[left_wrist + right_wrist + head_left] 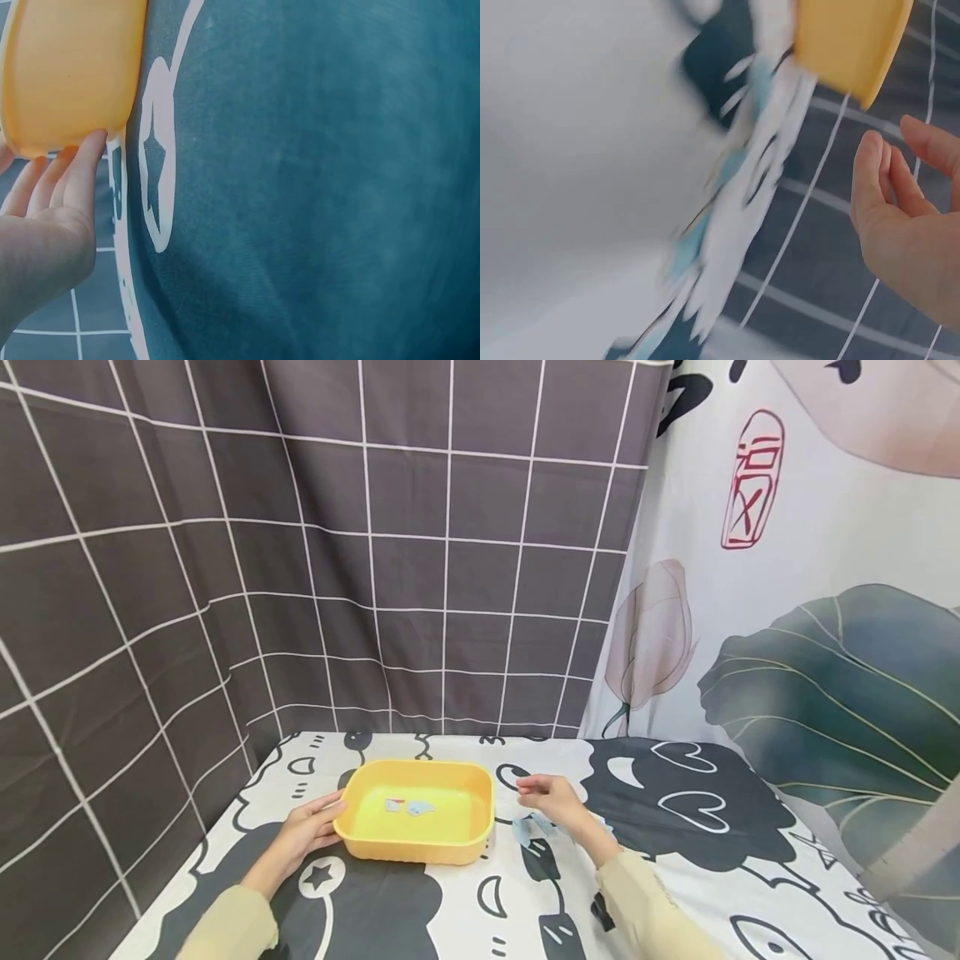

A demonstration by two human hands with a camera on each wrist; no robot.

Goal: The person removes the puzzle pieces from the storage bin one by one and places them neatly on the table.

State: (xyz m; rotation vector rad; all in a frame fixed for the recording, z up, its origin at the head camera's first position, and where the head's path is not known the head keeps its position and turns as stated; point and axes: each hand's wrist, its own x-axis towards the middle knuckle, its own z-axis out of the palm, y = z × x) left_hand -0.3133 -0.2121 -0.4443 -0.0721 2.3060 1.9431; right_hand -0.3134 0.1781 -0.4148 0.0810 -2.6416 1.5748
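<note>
A yellow rectangular bin (412, 853) sits upright on the patterned cloth in the head view. Inside it lie a small pale piece with some red (393, 806) and a light-blue piece (420, 808), too small to identify. My left hand (309, 824) touches the outside of the bin's left end, its fingers fairly straight against the wall in the left wrist view. To the right of the bin, my right hand (553, 802) hovers with its thumb and fingers apart and nothing between them. Several light-blue pieces (522, 832) lie on the cloth beneath it, partly hidden by the hand and wrist.
A white cloth with black cartoon drawings (465, 918) covers the surface. Behind it hangs a dark curtain with a white grid (405, 568). On the right hangs a pale curtain with leaf and flower prints (847, 693).
</note>
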